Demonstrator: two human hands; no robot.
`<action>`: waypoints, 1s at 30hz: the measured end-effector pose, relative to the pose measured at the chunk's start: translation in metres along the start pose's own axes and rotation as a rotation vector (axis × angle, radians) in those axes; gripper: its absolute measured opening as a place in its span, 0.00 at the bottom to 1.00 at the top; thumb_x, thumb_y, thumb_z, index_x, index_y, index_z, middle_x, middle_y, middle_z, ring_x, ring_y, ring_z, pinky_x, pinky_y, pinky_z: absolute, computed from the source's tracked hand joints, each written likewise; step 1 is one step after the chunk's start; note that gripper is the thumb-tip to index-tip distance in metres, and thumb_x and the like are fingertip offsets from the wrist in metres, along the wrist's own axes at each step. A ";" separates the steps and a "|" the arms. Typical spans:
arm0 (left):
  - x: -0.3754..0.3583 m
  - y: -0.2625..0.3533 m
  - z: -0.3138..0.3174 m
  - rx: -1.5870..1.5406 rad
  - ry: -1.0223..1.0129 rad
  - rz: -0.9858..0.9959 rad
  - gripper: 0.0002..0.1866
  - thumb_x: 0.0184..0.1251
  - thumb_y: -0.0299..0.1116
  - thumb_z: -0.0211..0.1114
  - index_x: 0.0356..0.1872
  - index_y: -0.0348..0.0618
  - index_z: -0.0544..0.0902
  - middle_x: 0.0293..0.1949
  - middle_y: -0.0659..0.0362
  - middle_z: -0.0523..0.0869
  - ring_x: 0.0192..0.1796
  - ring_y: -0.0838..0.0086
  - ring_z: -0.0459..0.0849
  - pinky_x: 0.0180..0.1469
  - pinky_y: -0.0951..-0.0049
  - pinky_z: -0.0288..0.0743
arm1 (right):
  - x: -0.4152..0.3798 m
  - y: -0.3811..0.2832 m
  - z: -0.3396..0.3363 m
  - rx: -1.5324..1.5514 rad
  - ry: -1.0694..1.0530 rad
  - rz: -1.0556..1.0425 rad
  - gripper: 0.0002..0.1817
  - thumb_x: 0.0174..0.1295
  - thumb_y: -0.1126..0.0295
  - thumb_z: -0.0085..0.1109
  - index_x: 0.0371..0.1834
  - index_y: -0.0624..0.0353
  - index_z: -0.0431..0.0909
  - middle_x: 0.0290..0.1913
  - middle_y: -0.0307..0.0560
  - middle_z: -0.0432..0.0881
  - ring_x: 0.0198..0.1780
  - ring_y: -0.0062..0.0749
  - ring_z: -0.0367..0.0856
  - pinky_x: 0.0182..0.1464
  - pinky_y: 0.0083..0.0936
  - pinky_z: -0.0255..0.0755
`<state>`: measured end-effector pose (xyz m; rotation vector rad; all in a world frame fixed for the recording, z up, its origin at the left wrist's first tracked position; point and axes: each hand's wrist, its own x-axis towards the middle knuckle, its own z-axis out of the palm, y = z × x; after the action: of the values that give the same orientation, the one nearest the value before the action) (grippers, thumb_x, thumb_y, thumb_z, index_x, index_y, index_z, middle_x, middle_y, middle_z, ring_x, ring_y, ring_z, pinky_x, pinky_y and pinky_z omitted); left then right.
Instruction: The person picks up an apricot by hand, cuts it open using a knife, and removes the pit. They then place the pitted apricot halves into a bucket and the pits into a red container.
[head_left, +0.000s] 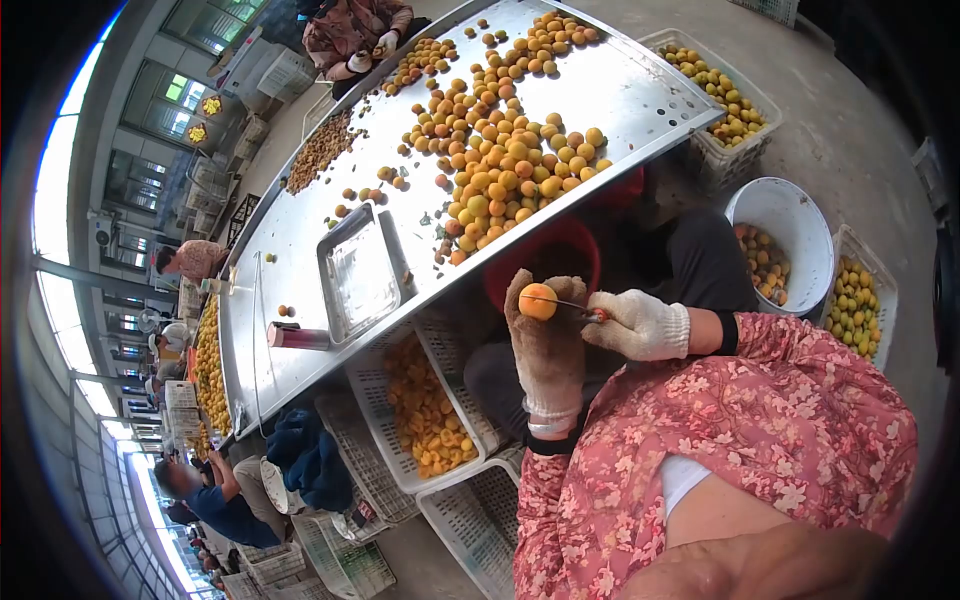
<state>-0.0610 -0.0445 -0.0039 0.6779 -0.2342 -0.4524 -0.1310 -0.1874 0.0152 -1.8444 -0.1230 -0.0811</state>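
My left hand point(548, 350), in a brown-stained white glove, holds an orange apricot point(538, 301) near its fingertips. My right hand point(640, 325), in a whiter glove, is closed around the red handle of a small knife point(572, 305). The blade reaches left to the apricot and lies against it. Both hands are in front of my body, above my lap, just off the edge of the metal table point(390, 330). A red bucket point(590, 250) stands behind my left hand, under the table edge.
Many apricots point(500, 180) and a clear tray point(355, 270) lie on the table. A crate of halved apricots point(405, 470) is left of my legs. A white bucket point(800, 215) and a crate of yellow fruit point(855, 305) stand at right. Other people work around the table.
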 end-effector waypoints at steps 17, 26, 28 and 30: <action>-0.011 0.005 0.024 0.530 0.046 0.162 0.37 0.73 0.55 0.58 0.72 0.39 0.61 0.57 0.46 0.80 0.58 0.63 0.79 0.64 0.62 0.70 | -0.005 0.014 0.018 0.018 0.062 -0.049 0.12 0.68 0.64 0.58 0.45 0.61 0.73 0.29 0.59 0.81 0.33 0.56 0.84 0.33 0.39 0.75; -0.010 -0.006 0.023 0.049 0.035 -0.112 0.39 0.74 0.63 0.49 0.66 0.34 0.66 0.53 0.48 0.83 0.58 0.62 0.79 0.65 0.63 0.68 | -0.004 0.019 0.020 -0.081 0.168 -0.147 0.14 0.68 0.63 0.58 0.49 0.60 0.74 0.32 0.60 0.82 0.34 0.57 0.84 0.34 0.40 0.76; -0.006 -0.008 0.029 0.331 0.115 0.100 0.38 0.75 0.63 0.47 0.66 0.35 0.65 0.54 0.48 0.83 0.60 0.63 0.78 0.66 0.64 0.67 | -0.005 0.020 0.020 -0.054 0.139 -0.138 0.14 0.68 0.63 0.58 0.48 0.61 0.74 0.32 0.61 0.82 0.34 0.57 0.83 0.34 0.40 0.76; -0.009 0.001 0.036 0.398 0.100 0.104 0.37 0.75 0.63 0.46 0.66 0.36 0.65 0.54 0.49 0.83 0.61 0.63 0.77 0.66 0.64 0.67 | -0.004 0.023 0.021 -0.057 0.092 -0.057 0.15 0.68 0.62 0.58 0.48 0.61 0.73 0.29 0.61 0.81 0.34 0.58 0.83 0.33 0.42 0.75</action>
<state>-0.0812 -0.0591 0.0233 1.0701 -0.2663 -0.2715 -0.1326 -0.1737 -0.0128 -1.8908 -0.1096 -0.2109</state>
